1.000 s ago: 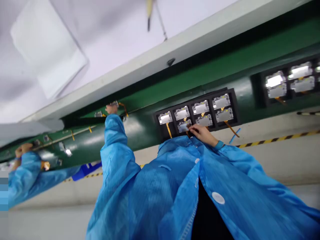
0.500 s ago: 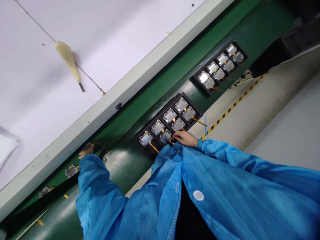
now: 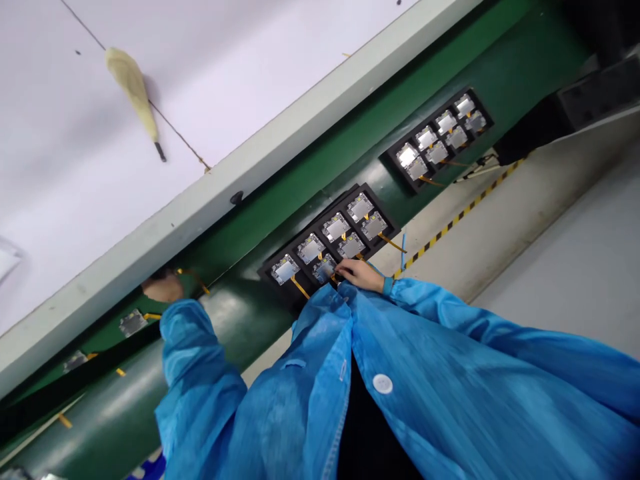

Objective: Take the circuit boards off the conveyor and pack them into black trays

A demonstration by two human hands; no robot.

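Observation:
My left hand (image 3: 165,289) reaches to the back of the green surface, by the pale ledge. It is blurred and its fingers are hidden; something dark lies at their tips. An orange ribbon cable (image 3: 194,277) runs out to its right. A bare circuit board (image 3: 133,323) with an orange ribbon lies just below that hand. My right hand (image 3: 363,275) rests at the near edge of a black tray (image 3: 283,293), fingertips bent together beside a silver circuit board (image 3: 324,268). What they pinch is too small to make out.
A second black tray (image 3: 389,160) of circuit boards stands farther right. Another board (image 3: 76,361) lies at the lower left. A yellowish tapered tool (image 3: 131,83) hangs on a cord against the white wall panel. Yellow-black tape (image 3: 463,217) marks the floor.
The whole view has shifted slightly. The dark board seen at my left fingers earlier is now mostly covered by that hand. My right hand stays at the same tray edge.

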